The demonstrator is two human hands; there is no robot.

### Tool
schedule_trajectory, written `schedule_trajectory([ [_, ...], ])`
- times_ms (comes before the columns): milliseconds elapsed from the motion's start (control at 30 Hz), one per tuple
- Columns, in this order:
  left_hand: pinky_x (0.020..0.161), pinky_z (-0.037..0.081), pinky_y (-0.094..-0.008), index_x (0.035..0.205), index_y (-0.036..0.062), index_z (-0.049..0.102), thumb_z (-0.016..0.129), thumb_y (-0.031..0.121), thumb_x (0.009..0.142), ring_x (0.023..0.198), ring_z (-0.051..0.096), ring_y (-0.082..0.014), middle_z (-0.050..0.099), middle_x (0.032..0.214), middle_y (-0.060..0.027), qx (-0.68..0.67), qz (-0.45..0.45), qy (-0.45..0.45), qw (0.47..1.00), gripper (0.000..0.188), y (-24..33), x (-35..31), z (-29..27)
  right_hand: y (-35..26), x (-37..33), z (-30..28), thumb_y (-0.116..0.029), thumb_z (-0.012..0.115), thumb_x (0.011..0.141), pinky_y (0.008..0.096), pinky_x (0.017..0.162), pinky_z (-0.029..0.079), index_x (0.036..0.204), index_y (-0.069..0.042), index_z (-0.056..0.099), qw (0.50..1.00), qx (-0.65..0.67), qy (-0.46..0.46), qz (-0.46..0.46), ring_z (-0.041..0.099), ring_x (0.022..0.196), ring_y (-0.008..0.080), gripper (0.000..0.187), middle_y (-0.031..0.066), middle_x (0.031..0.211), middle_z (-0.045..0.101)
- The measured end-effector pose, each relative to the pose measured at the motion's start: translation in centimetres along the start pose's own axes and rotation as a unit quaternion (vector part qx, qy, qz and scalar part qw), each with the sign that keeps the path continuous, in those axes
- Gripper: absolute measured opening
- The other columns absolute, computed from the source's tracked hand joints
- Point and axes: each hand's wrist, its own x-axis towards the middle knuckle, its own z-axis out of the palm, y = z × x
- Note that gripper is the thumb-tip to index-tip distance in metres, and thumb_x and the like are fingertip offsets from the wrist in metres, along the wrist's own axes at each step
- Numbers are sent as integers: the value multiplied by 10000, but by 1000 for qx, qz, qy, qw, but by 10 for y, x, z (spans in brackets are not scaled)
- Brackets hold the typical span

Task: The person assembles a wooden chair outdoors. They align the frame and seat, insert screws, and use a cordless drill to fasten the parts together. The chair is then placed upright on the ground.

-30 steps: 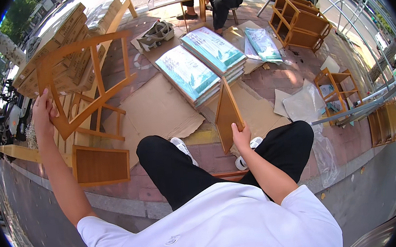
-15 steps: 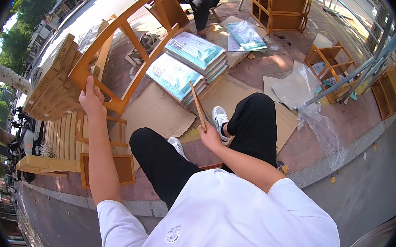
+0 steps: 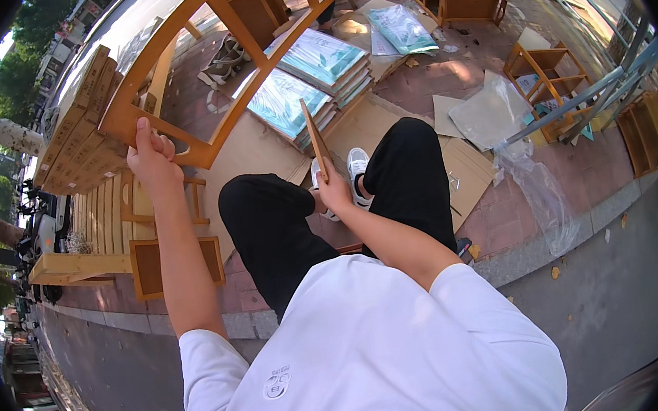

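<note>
My left hand (image 3: pixel 153 151) grips the wooden frame (image 3: pixel 237 29), raised far-left; right hand (image 3: pixel 334 189) grips the panel (image 3: pixel 314 137) between my knees (image 3: pixel 247 193). Best keep both clear of the wrapped stacks (image 3: pixel 279 103).

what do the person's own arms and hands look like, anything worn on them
The left hand and right hand are ungloved, and both forearms are bare. Loose, plain white short sleeves cover the upper arms, part of a white T-shirt with a small emblem.
</note>
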Motion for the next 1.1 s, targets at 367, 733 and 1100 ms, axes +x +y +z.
schedule_trajectory([
  [367,468,185,-280,649,147,337,663,164,964,459,208,-68,266,552,60,-15,-7,-79,997,455,-84,29,7,-56,-20,-80,-159,767,838,410,1057,460,1462,-5,411,981,152,-98,68,565,1272,322,735,211,1387,562],
  [733,455,173,-270,579,186,273,544,446,1008,405,155,-104,170,484,52,-160,-156,-17,974,571,-210,50,-28,254,87,-348,-138,625,939,278,748,539,1109,-17,647,912,-16,333,238,652,810,127,210,62,947,688],
  [1100,436,192,-250,575,178,334,598,471,948,378,164,-99,203,453,62,-212,-130,25,968,543,-247,71,-92,393,157,-222,-231,808,796,459,917,535,1095,-46,668,870,-261,149,391,673,1073,359,378,182,1148,699],
])
